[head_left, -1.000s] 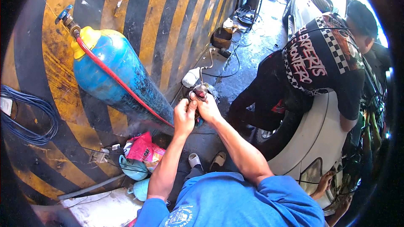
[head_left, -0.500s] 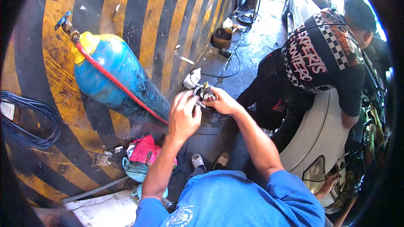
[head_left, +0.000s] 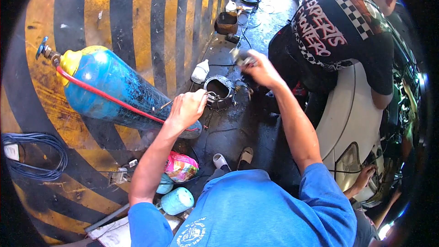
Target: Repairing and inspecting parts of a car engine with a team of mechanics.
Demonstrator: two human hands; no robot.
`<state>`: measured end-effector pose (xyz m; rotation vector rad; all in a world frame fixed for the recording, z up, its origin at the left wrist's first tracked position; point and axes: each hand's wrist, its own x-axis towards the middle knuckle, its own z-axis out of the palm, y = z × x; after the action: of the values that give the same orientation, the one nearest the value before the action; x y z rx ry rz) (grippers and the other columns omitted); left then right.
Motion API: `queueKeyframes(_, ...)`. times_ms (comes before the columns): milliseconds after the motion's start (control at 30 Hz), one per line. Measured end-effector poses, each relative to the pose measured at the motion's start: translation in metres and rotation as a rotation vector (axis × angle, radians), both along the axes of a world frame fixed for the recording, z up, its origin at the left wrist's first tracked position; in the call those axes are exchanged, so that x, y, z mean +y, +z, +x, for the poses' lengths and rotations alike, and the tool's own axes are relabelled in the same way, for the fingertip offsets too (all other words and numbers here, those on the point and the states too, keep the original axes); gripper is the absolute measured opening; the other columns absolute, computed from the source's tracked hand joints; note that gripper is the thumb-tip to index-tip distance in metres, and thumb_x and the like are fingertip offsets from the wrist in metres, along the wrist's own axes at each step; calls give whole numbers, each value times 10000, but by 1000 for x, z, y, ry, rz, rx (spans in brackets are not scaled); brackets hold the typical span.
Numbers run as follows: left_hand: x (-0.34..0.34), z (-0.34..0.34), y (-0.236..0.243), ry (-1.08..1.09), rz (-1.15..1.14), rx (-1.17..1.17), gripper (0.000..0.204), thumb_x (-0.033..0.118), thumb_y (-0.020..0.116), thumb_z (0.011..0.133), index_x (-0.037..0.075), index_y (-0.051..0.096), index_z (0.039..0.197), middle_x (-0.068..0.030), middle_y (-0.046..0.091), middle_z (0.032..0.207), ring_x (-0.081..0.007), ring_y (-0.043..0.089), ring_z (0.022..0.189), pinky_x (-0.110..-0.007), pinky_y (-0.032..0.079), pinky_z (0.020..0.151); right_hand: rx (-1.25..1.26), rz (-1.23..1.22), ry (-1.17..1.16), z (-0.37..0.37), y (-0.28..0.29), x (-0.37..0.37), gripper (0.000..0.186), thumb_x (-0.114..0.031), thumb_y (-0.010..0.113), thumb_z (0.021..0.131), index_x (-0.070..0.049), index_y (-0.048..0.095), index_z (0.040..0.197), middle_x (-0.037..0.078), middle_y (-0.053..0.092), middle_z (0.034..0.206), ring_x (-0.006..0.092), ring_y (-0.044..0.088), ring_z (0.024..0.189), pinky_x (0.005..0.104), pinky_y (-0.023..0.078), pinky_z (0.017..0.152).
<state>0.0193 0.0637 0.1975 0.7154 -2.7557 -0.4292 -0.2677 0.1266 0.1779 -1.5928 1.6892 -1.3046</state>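
My left hand [head_left: 188, 109] is closed in a pinch left of a round metal housing [head_left: 218, 103] on the floor. A thin, slender piece [head_left: 166, 104] sticks out from its left side, and a small bit of metal shows at the fingertips. The kind is unclear. Held up to the right, my right hand [head_left: 261, 69] is closed round a small metal part [head_left: 239, 57], smeared by motion. It looks roughly cylindrical, with a pale end. Dark greasy parts [head_left: 244, 87] lie beside the housing.
A blue gas cylinder [head_left: 114, 84] with a red hose leans by the striped wall. A white bottle [head_left: 200, 71] and a brown bin [head_left: 227, 23] stand beyond. At right, a co-worker [head_left: 338, 32] bends over a car [head_left: 340, 96]. Pink bag [head_left: 181, 166] and light-blue canister [head_left: 177, 200] sit near my feet.
My hands were together on the metal part and have separated. The right has carried it up and right; the left has moved slightly left and lower. The housing has come into view.
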Motion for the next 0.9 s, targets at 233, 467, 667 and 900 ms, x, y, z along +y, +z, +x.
queueKeyframes(233, 39, -37, -29, 470, 116, 52, 230, 225, 514, 957, 31, 635, 927, -273, 693, 833, -496, 674, 815, -586, 532, 738, -491, 76, -127, 67, 9, 32, 568, -324, 677, 956, -1, 453, 1367, 155, 580, 1276, 245, 523, 1198, 393, 397, 1064)
queueKeyframes(467, 63, -64, -57, 509, 292, 96, 286, 216, 495, 970, -29, 637, 936, -322, 673, 843, -513, 663, 834, -601, 508, 773, 123, -180, -564, 109, -68, -10, 497, 30, 647, 784, -48, 578, 1270, 183, 609, 1149, 390, 555, 1150, 453, 443, 999)
queueKeyframes(667, 43, -57, -68, 643, 300, 179, 305, 211, 511, 971, -34, 656, 861, -306, 678, 858, -496, 663, 849, -560, 511, 765, -649, -162, -343, 79, -46, -41, 198, -81, 698, 896, -50, 651, 1086, 55, 697, 929, 160, 629, 842, 314, 499, 791)
queueKeyframes(900, 30, -54, -72, 595, 506, 486, 275, 204, 534, 970, -30, 653, 888, -271, 673, 864, -475, 650, 848, -527, 477, 719, -1028, -97, -474, 114, -73, -6, 294, -233, 692, 962, -66, 588, 1181, 22, 627, 1053, 147, 570, 952, 332, 486, 858)
